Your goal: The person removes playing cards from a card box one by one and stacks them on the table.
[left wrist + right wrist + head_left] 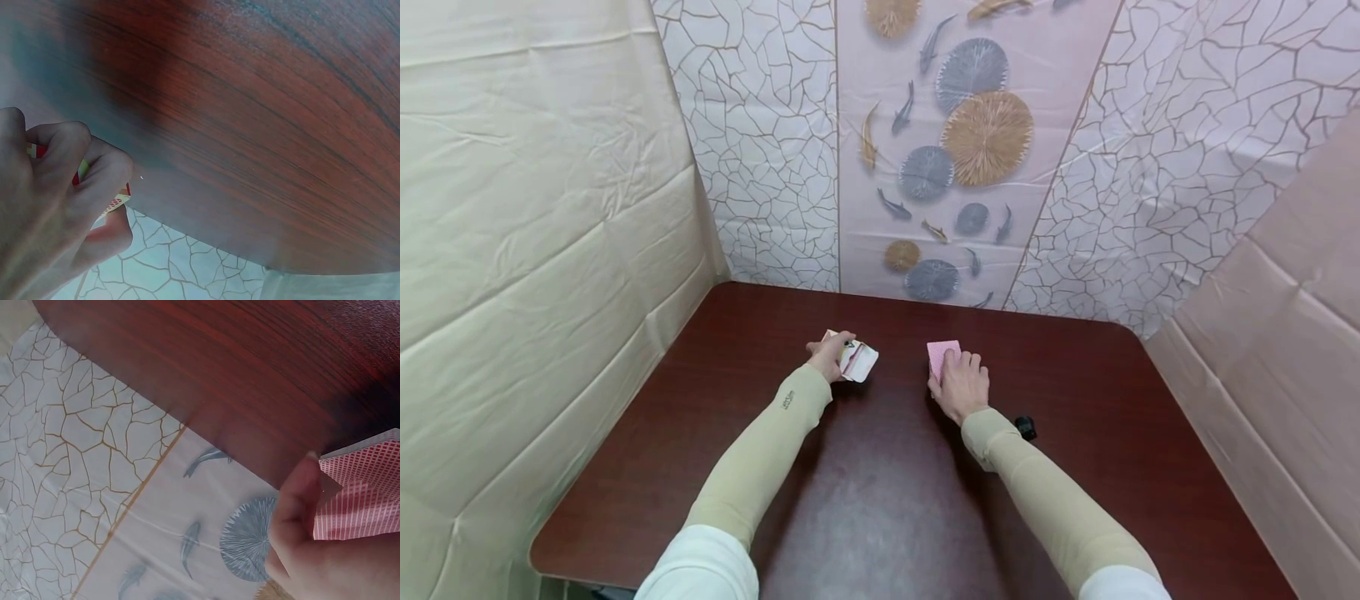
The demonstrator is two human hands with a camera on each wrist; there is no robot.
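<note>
In the head view, your right hand (pixel 964 387) grips the pink card deck (pixel 937 351) over the table's (pixel 872 500) far half, just right of its middle, fingers bent over it. Your left hand (pixel 829 357) holds a small carton (pixel 859 362) just left of the table's middle, 1 white flap showing. Best to keep the deck squared by pressing its 2 opposite sides evenly, and grip the carton gently so it doesn't crush. The deck's long axis seems to run toward the table's far edge; the carton slants, flap end toward the table's near right.

In the left wrist view, your fingers curl tightly round the carton, hiding most of it.

In the right wrist view, your bent digit presses the deck's edge, patterned back showing.
</note>
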